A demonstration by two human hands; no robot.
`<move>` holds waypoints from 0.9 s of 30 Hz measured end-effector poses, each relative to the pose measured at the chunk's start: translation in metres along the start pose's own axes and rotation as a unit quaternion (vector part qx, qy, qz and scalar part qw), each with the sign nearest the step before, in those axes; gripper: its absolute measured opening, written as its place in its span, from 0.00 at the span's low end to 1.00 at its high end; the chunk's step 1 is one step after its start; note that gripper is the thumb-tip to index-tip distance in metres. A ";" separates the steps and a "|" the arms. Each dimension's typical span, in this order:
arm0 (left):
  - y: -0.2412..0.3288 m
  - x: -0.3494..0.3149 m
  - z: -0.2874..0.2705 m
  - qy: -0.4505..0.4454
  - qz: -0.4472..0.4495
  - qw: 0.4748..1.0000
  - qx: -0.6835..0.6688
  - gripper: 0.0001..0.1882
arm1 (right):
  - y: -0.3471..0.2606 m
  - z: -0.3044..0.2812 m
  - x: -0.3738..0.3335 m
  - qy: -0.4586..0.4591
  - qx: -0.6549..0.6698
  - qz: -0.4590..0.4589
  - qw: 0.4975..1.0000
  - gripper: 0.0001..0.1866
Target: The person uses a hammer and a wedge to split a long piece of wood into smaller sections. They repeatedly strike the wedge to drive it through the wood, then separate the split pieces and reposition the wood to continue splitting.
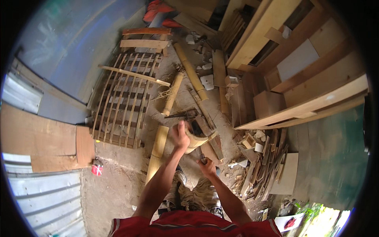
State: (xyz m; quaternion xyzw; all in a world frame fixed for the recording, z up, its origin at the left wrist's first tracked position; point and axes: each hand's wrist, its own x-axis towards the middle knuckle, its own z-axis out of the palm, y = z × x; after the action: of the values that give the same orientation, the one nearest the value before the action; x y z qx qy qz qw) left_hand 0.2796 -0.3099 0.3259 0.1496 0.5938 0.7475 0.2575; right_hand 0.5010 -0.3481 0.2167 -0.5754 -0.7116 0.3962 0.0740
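My left hand (181, 137) is closed around one end of a curved, pale piece of bamboo (194, 145), held up in front of me. My right hand (207, 167) grips a dark-handled tool (203, 159) just below and to the right of that piece. What kind of tool it is I cannot make out, as its working end is thin and blurred. Below the bamboo piece lie dark boards (211, 147) on the ground. A thick bamboo pole (158, 148) rests beside my left forearm.
A slatted bamboo frame (122, 102) lies to the left, a loose strip (136, 74) across it. More bamboo poles (191, 73) stretch away ahead. Wood scraps (262, 168) are piled at the right, below a large wooden shelf frame (304, 106). A red can (96, 168) stands at left.
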 end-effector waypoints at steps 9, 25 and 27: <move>0.105 0.080 -0.078 -0.029 0.062 0.998 -0.005 0.42 | -0.195 -0.130 0.014 -0.099 0.085 0.057 0.990 0.19; -0.093 -0.097 -0.163 0.080 -0.230 0.969 0.045 0.29 | -0.130 -0.032 0.114 -0.128 0.025 0.102 0.986 0.17; -0.102 -0.098 -0.178 0.088 -0.213 0.972 0.055 0.27 | -0.165 -0.067 0.095 -0.127 0.008 0.081 0.989 0.18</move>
State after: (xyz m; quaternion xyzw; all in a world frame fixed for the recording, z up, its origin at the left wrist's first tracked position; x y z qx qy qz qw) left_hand 0.2872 -0.4923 0.1911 -0.0331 0.6726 0.6519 0.3486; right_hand 0.3819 -0.2360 0.3361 -0.5758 -0.6631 0.4762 -0.0450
